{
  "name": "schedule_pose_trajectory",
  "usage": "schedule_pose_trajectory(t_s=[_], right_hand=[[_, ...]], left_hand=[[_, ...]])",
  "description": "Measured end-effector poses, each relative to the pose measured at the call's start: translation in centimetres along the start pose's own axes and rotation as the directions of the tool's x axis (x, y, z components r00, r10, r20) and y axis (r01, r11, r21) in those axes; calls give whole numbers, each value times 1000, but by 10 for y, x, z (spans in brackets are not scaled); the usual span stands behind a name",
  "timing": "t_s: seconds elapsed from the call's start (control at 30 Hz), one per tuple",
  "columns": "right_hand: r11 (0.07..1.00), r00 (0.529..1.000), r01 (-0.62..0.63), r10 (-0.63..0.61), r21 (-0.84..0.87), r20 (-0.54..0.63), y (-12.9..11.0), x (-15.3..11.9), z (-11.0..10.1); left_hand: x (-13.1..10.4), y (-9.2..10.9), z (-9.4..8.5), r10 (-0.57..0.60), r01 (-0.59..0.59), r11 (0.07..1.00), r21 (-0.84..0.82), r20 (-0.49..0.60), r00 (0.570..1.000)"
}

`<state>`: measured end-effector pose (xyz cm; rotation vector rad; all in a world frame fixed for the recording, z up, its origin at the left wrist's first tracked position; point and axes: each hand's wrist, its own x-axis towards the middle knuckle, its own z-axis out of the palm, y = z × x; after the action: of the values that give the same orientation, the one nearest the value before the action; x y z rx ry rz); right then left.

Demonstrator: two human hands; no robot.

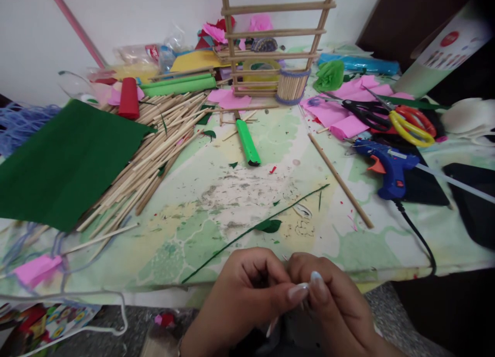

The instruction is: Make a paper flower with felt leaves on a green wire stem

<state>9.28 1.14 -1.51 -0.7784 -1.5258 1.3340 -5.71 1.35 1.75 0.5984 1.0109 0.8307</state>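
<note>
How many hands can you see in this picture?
2: the left hand at the bottom middle, and the right hand close beside it. No others show.

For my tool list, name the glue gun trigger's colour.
The trigger is orange, seen best in the head view.

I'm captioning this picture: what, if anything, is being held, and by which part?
It cannot be told: the left hand and right hand meet closely, hiding anything pinched between them.
</note>
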Motion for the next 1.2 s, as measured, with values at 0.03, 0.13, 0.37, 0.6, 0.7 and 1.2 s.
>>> schedule_pose_trajectory(t_s=[0.03, 0.13, 0.37, 0.6, 0.7, 1.2], right_hand=[[997, 998, 32, -35, -72, -45, 0, 1, 1], [985, 987, 35, -60, -167, -148, 1, 2, 1], [980, 954, -143, 174, 138, -243, -2, 1, 7], [978, 932, -86, 146, 188, -331, 1, 2, 8], [968, 958, -96, 153, 234, -241, 2, 2, 7], [991, 983, -111, 120, 75, -137, 7, 3, -1]], left_hand=[[1, 0, 1, 24, -24, 999, 36, -10, 1000], [3, -2, 4, 117, -112, 983, 145, -32, 993], [5, -6, 7, 263, -241, 937, 251, -60, 963], [3, -14, 3, 361, -328, 903, 278, -74, 930], [3, -13, 2, 360, -331, 907, 261, -72, 930], [6, -10, 3, 294, -272, 914, 300, -30, 955]])
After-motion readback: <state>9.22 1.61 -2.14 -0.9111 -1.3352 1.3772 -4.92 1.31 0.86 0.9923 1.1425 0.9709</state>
